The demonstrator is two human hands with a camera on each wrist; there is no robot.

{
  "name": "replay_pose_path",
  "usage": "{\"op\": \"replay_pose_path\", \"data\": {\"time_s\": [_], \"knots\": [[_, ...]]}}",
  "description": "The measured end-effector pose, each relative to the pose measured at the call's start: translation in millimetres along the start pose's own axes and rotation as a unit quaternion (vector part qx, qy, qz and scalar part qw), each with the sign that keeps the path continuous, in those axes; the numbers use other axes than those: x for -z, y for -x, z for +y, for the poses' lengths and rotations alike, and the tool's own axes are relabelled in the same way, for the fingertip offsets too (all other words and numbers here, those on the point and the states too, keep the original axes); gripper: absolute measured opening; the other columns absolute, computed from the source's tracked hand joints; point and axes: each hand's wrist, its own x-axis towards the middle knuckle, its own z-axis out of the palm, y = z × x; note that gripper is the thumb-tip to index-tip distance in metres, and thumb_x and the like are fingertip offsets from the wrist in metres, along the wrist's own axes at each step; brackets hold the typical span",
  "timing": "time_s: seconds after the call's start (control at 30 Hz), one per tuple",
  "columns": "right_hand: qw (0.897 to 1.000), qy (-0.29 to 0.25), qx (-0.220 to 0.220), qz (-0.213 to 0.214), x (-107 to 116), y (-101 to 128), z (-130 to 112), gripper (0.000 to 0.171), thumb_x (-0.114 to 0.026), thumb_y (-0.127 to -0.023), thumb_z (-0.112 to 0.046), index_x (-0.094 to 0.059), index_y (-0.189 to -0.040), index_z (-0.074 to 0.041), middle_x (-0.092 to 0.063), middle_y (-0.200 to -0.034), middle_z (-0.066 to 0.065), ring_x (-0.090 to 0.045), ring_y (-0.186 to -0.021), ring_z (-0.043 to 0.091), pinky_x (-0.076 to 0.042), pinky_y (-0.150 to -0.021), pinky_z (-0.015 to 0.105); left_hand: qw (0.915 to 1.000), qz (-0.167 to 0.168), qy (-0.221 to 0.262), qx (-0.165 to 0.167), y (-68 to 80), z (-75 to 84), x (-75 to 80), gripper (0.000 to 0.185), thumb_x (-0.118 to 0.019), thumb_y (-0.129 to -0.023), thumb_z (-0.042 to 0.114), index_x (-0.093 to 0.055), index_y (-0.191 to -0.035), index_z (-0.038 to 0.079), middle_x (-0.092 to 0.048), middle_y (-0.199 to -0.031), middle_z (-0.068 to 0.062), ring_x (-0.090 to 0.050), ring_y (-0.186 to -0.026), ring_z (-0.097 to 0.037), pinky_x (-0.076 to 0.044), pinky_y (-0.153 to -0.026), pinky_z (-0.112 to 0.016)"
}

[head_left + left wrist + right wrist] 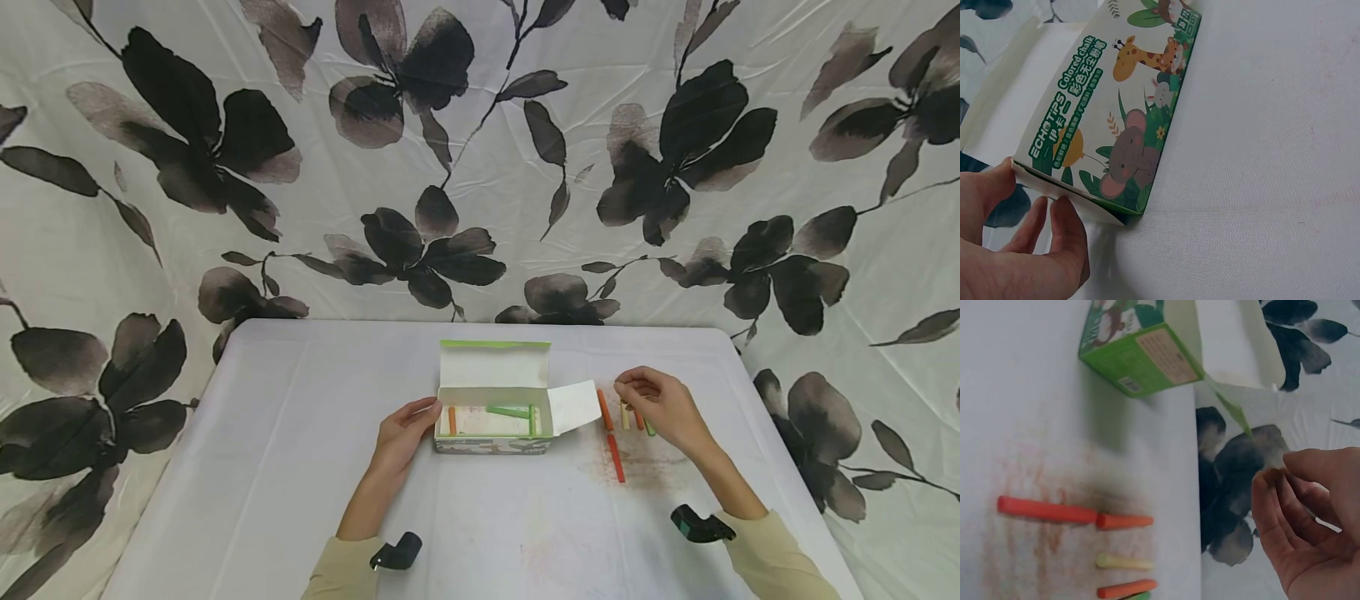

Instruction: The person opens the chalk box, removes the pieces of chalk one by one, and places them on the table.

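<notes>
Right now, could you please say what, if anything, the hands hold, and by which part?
The left hand holds the chalk box by its left end; the right hand shows nothing in its grasp.

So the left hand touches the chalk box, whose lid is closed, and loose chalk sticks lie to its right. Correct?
Not quite: the lid isn't closed; the head view shows it standing open at the back. The left hand does touch the chalk box, and loose chalk sticks do lie to its right.
</notes>
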Motion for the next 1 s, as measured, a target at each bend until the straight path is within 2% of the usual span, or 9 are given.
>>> {"op": "replay_pose_path", "data": {"time_s": [0.17,0.3,0.4,0.6,0.77,1.0], "knots": [[1.0,-0.008,0.021,-0.009,-4,-10,-11,0.02,-0.067,-0.102,-0.016,-0.069,-0.114,0.001,-0.072,-0.1,0.015,-0.07,-0.081,0.015,-0.059,-0.071,0.027,1.0,0.003,-0.001,0.001,-0.5,-0.1,-0.3,0.046,-0.077,-0.095,0.025,-0.065,-0.132,-0.001,-0.068,-0.123,-0.017,-0.064,-0.112,-0.02,-0.051,-0.092,-0.022],[0.999,-0.017,0.026,-0.017,-11,-18,-21,0.02,-0.068,-0.101,-0.017,-0.07,-0.113,-0.001,-0.072,-0.101,0.017,-0.072,-0.084,0.024,-0.059,-0.073,0.029,1.0,0.004,-0.006,0.0,-0.8,-0.7,-0.2,0.046,-0.077,-0.095,0.026,-0.065,-0.132,0.0,-0.068,-0.122,-0.016,-0.064,-0.114,-0.022,-0.051,-0.094,-0.024],[0.999,-0.016,0.03,-0.021,-19,-24,-27,0.02,-0.07,-0.101,-0.018,-0.07,-0.113,-0.003,-0.072,-0.1,0.012,-0.071,-0.086,0.03,-0.059,-0.076,0.03,1.0,0.005,-0.006,0.0,-1.2,-1.3,-0.5,0.046,-0.077,-0.096,0.025,-0.065,-0.132,0.0,-0.068,-0.122,-0.016,-0.064,-0.114,-0.022,-0.051,-0.095,-0.025],[0.998,-0.005,0.05,-0.032,-36,-32,-35,0.022,-0.071,-0.099,-0.019,-0.071,-0.114,-0.003,-0.072,-0.1,0.005,-0.069,-0.089,0.021,-0.057,-0.078,0.027,1.0,0.007,-0.004,0.002,-1.6,-1.3,-0.3,0.045,-0.077,-0.095,0.026,-0.066,-0.131,0.0,-0.068,-0.12,-0.014,-0.064,-0.112,-0.02,-0.051,-0.092,-0.023],[0.995,-0.011,0.086,-0.042,-52,-37,-42,0.017,-0.074,-0.097,-0.013,-0.072,-0.109,-0.002,-0.074,-0.097,0.005,-0.071,-0.09,0.021,-0.059,-0.078,0.029,1.0,0.002,0.004,-0.004,-0.4,-1.6,0.9,0.046,-0.077,-0.096,0.025,-0.065,-0.131,-0.002,-0.069,-0.117,-0.013,-0.064,-0.112,-0.022,-0.05,-0.086,-0.018],[0.991,-0.008,0.109,-0.074,-75,-42,-45,0.016,-0.074,-0.096,-0.01,-0.072,-0.108,0.0,-0.073,-0.095,0.004,-0.07,-0.088,0.018,-0.059,-0.078,0.029,1.0,0.003,-0.003,-0.008,0.6,-1.0,0.2,0.045,-0.076,-0.096,0.025,-0.065,-0.131,-0.002,-0.069,-0.117,-0.013,-0.065,-0.109,-0.019,-0.051,-0.087,-0.018]]}}
